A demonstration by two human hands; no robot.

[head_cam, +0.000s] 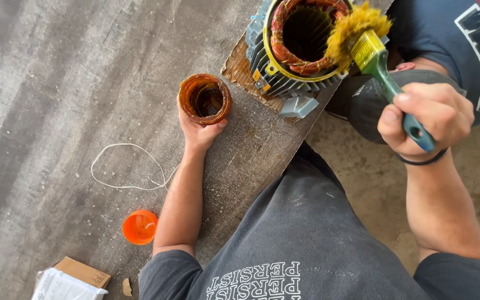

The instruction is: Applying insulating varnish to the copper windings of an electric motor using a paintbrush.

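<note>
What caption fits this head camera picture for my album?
Right hand brushes a motor's copper windings with a green-handled paintbrush; left hand steadies an open amber-stained can.

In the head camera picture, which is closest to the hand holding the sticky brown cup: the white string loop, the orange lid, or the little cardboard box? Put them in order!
From the left hand, which grips the brown-stained cup:
1. White string loop, on the board just left of the wrist.
2. Orange lid, lower down, beside the forearm.
3. Cardboard box, farthest, at the bottom left corner.

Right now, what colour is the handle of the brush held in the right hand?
Green, with a blue tip at the end of the brush handle, gripped by the right hand; head view.
</note>
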